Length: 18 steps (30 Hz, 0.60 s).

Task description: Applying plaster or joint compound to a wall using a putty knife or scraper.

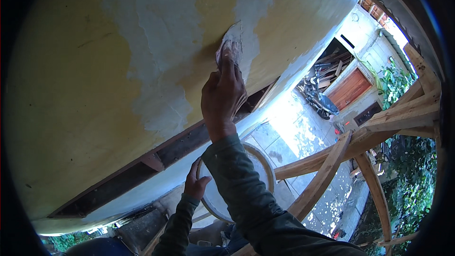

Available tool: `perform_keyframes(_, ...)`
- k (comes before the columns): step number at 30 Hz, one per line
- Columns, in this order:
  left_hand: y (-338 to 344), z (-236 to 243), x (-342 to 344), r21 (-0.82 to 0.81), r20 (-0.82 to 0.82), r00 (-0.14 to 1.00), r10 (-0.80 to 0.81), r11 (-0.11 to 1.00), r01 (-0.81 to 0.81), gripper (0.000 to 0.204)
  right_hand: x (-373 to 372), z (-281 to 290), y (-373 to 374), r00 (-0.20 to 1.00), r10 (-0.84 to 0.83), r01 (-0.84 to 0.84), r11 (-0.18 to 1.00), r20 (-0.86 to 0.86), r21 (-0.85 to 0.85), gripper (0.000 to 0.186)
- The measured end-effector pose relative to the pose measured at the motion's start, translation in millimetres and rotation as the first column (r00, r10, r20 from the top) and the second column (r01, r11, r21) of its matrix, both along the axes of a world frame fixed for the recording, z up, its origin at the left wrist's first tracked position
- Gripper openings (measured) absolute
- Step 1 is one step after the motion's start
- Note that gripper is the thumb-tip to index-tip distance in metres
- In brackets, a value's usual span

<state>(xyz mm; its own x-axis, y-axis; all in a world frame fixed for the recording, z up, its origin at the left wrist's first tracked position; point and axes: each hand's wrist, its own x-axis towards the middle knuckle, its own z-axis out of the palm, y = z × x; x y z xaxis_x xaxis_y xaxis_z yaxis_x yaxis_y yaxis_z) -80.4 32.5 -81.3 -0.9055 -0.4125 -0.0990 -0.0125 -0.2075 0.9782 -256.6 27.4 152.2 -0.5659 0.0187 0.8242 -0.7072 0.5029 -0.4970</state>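
Note:
My right hand (222,99) is closed on a putty-smeared scraper (232,35) held against a yellow wall (76,57) with broad patches of pale filler (151,66). Its forearm, in a green sleeve, crosses the lower middle of the view. Below, my left hand (195,182) grips the rim of a round pale bucket (268,170), which is partly hidden behind the right forearm.
A dark slotted opening (118,185) runs along the wall. Wooden scaffold beams (317,175) cross the right side. Far below lie a paved yard (284,142), a motorbike (322,102), stacked timber (332,66), a wooden door (348,87) and leafy plants (393,80).

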Motion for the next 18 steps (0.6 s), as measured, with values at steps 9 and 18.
perform_keyframes(9,5.4,11.5,8.7,0.109,0.043,0.999,-0.013,0.994,0.009,0.08,14.3,-37.1,54.1,0.964,0.246,-0.239,0.968,-0.096,0.078,0.054)
perform_keyframes(18,-2.4,25.2,16.8,0.116,0.023,1.0,0.013,0.993,-0.015,0.08,-70.2,-7.9,66.7,0.946,0.089,0.002,0.96,0.311,-0.279,0.041)
